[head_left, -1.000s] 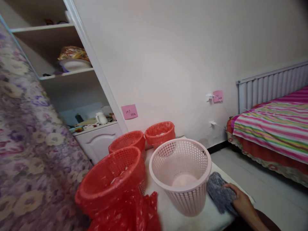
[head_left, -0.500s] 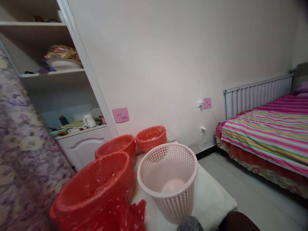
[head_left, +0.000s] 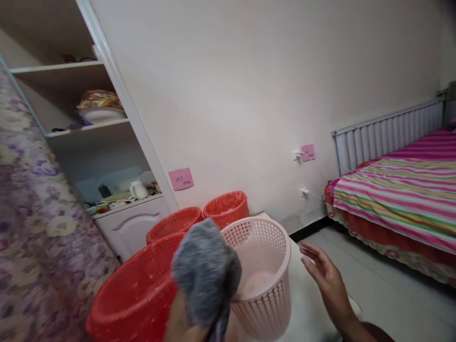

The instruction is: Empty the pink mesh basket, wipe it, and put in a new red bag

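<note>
Grey cloth (head_left: pixel 206 273), fuzzy and bunched into a rounded lump, is held up close to the camera, in front of the near rim of the pink basket (head_left: pixel 261 270) and the big red basket (head_left: pixel 137 297). The left hand (head_left: pixel 183 323) grips it from below; only a bit of that hand shows at the bottom edge of the view, closed round the hanging end of the cloth. The right hand (head_left: pixel 326 280) is raised beside the pink basket, just off its right side, fingers spread and lightly curled, palm turned toward the basket, holding nothing and touching nothing.

The pink basket stands upright on a white desk (head_left: pixel 306 304), near its right edge. The big red basket sits at the near left, touching the pink one. Two smaller red baskets (head_left: pixel 226 206) stand behind, at the far edge by the wall. A pink note (head_left: pixel 181 178) sticks to the wall above them. A bed (head_left: pixel 399 199) with a striped cover stands to the right, and white shelves (head_left: pixel 89 128) to the left.
</note>
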Demonstrator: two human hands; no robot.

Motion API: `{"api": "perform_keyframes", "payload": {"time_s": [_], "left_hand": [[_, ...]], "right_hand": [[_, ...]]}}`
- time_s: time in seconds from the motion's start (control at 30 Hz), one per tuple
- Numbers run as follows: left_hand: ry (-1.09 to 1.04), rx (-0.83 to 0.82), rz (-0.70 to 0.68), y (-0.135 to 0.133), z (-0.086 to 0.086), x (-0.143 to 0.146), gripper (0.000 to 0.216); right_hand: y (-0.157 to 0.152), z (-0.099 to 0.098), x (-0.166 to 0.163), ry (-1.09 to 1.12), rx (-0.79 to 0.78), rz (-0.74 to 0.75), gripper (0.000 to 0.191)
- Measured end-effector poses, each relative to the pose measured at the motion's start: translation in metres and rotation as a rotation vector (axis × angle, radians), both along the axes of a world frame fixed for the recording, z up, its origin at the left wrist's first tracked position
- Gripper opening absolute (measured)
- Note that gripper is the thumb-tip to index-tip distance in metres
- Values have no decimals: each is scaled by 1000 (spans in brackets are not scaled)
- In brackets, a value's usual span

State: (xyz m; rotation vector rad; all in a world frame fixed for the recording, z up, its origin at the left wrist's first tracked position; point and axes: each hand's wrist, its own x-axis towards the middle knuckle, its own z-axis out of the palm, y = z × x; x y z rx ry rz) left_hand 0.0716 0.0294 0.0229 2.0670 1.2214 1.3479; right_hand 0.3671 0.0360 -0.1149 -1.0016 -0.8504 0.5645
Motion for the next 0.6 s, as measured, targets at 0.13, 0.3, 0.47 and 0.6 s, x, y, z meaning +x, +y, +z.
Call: {"api": "perform_keyframes", "payload": {"time_s": [0.13,0.3,0.47,0.6], "left_hand": [[480,291,-463,50,16,80,58],[917,379,-594,94,9,143,72],[1184,502,-493,134,5,157,43],[1290,484,-283,179,2,143,32]], "right_hand": [[13,2,-30,-106,208,-79,29],[24,-16,-36,-254,197,-37,28],[35,-17,-14,-572,268,75,22],[37,-9,-10,-579,404,148,18]]}}
